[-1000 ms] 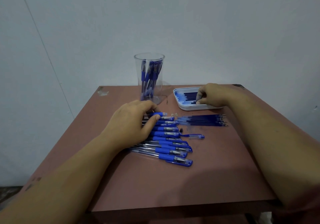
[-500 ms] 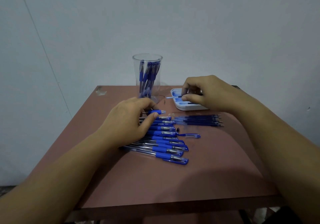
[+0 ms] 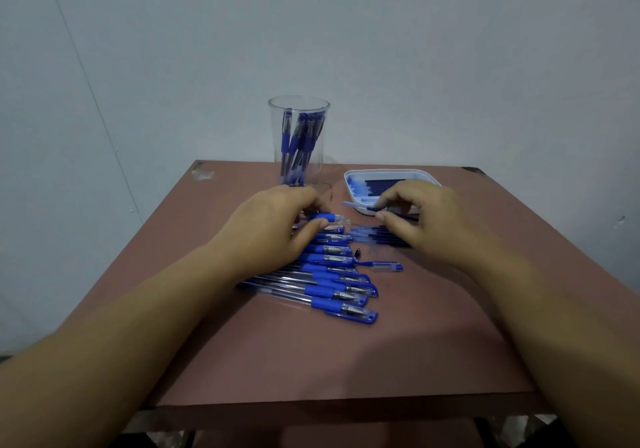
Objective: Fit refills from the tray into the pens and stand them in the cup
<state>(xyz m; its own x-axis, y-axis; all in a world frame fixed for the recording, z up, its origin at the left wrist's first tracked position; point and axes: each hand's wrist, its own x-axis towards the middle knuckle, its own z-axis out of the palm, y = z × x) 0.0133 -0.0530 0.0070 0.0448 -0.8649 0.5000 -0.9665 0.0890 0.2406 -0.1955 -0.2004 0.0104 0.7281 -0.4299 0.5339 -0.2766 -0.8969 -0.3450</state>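
Though perhaps chipped, table (image 3: 311, 361) before wall (image 3: 415, 49).

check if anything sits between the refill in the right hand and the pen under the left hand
Nothing visible does. The refill pinched in the right hand points toward the pen the left hand holds, with open space between them. A few small clear bits lie on the table by the pen's end.

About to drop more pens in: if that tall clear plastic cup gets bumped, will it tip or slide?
Likely tips rather than slides: the tall clear plastic cup is narrow and high, with blue pens leaning inside. It looks light, so a knock near the rim could topple it.
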